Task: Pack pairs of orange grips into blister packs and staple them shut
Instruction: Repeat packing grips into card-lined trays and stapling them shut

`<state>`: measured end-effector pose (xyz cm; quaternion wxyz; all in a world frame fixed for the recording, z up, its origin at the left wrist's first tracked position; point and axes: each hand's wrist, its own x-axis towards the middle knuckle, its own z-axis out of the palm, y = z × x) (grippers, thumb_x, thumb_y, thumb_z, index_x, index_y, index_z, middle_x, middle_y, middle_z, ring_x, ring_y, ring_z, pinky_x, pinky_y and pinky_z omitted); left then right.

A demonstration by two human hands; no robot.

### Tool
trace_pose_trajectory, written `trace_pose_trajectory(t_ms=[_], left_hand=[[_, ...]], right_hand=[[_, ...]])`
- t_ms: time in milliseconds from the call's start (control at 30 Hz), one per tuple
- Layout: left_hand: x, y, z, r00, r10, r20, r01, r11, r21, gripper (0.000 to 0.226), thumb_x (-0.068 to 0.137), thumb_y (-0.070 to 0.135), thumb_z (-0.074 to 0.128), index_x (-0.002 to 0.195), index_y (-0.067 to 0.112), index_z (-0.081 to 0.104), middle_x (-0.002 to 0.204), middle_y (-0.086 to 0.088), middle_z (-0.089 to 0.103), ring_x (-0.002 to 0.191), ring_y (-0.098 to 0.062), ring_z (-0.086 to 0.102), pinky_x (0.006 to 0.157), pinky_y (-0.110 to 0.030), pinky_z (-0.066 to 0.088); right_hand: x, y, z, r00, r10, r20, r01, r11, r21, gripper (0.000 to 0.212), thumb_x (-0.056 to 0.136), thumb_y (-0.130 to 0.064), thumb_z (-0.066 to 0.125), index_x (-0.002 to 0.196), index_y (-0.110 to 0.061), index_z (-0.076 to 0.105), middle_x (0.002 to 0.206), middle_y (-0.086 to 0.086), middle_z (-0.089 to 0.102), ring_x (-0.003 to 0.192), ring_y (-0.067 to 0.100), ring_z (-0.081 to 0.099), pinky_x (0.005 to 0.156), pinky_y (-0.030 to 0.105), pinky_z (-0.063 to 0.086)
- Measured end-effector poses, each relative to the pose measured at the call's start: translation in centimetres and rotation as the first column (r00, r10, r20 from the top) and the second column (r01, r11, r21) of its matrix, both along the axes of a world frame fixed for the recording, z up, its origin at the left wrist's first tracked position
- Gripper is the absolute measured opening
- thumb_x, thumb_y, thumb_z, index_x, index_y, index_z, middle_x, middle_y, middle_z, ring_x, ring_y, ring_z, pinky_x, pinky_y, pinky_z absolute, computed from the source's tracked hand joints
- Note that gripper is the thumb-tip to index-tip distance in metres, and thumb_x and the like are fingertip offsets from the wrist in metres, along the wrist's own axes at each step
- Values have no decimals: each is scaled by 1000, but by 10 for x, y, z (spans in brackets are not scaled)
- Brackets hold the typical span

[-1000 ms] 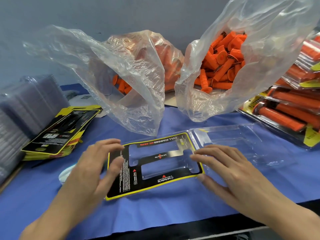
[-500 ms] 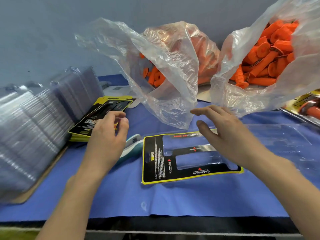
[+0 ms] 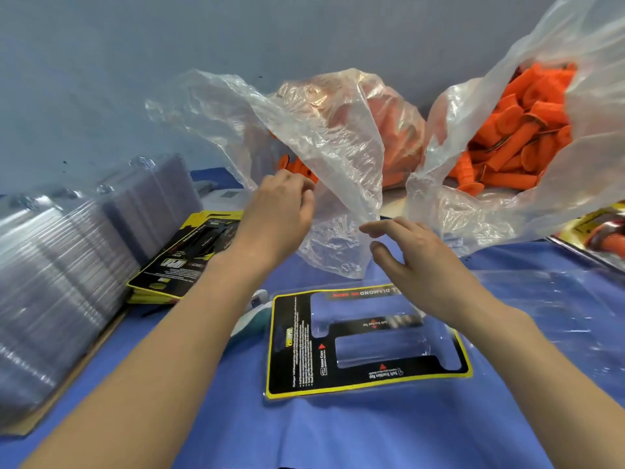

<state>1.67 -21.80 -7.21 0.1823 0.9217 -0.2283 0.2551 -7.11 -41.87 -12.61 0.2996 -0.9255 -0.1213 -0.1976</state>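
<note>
An open blister pack lies on the blue cloth, its black-and-yellow card insert in the left half. Behind it stand two clear plastic bags of orange grips, the left bag and the right bag. My left hand is at the mouth of the left bag, fingers curled against its flap, close to an orange grip; whether it pinches the plastic is unclear. My right hand hovers above the pack with straight fingers, its fingertips at the flap's lower edge.
A teal-and-white stapler lies left of the pack, partly under my left arm. A stack of printed cards and stacks of clear blister shells fill the left side. Filled packs lie at the right edge.
Both hands have left the card insert and risen towards the left bag. My left hand went from beside the card stack up to the bag's mouth; my view has shifted left.
</note>
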Motion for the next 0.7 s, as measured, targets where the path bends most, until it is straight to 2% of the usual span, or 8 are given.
trace_pose_trajectory(t_ms=[67, 167, 300, 400, 500, 567, 633, 700], left_hand=[[29, -17, 2, 989, 77, -126, -59, 988, 145, 31, 99, 15, 40, 115, 7, 65, 119, -15, 59, 110, -32, 53, 96, -44, 43], [53, -37, 2, 945, 166, -280, -112, 973, 200, 26, 93, 10, 39, 97, 8, 65, 105, -14, 66, 90, -32, 58, 77, -41, 50], [37, -69, 4, 957, 178, -231, -141, 975, 170, 26, 78, 13, 47, 82, 21, 72, 90, -6, 69, 86, -33, 63, 76, -41, 54], [1, -102, 8, 939, -52, -340, 56, 998, 1, 20, 61, 19, 45, 58, 22, 65, 67, -1, 69, 69, -25, 66, 64, -32, 52], [-19, -138, 13, 818, -385, -427, 261, 911, -320, 26, 55, 13, 39, 54, 20, 64, 54, 2, 65, 50, -12, 59, 49, -18, 44], [-17, -168, 11, 779, -472, -412, 317, 864, -390, 32, 66, 3, 41, 61, 23, 65, 61, 4, 67, 58, -9, 62, 54, -17, 46], [-3, -205, 1, 767, -485, -420, 325, 858, -398, 36, 79, -3, 39, 76, 22, 66, 86, -4, 72, 81, -17, 67, 75, -28, 55], [15, -243, -9, 769, -452, -452, 323, 885, -337, 34, 89, 1, 39, 101, 17, 67, 113, -11, 67, 101, -25, 63, 87, -32, 51]], right_hand=[[4, -1, 1, 1000, 9, 4, -9, 1000, 10, 33, 102, -29, 45, 133, -29, 56, 126, -12, 57, 118, 12, 43, 84, 19, 29], [11, -3, 6, 999, 33, -8, -33, 999, 16, 32, 101, -29, 46, 130, -29, 58, 123, -10, 59, 116, 14, 47, 92, 26, 36], [19, -22, 13, 997, 54, -60, -48, 994, 96, 27, 101, -27, 48, 122, -27, 64, 108, -12, 59, 106, 11, 55, 92, 31, 44], [18, -46, 18, 997, -5, -76, 18, 985, 171, 22, 99, -24, 50, 110, -25, 70, 95, -9, 64, 91, 17, 60, 83, 34, 47], [15, -74, 17, 985, -123, -121, 145, 971, 191, 20, 97, -23, 47, 96, -26, 67, 92, -4, 66, 81, 19, 57, 69, 33, 43], [12, -93, 14, 971, -191, -143, 222, 944, 244, 22, 96, -19, 45, 102, -22, 66, 93, 0, 66, 80, 19, 57, 69, 32, 45], [9, -111, 14, 942, -283, -183, 331, 878, 346, 27, 96, -22, 46, 117, -25, 63, 92, -2, 66, 77, 18, 56, 65, 26, 43], [7, -128, 14, 905, -349, -242, 422, 808, 412, 36, 97, -28, 47, 132, -25, 56, 100, 0, 65, 84, 22, 57, 69, 26, 39]])
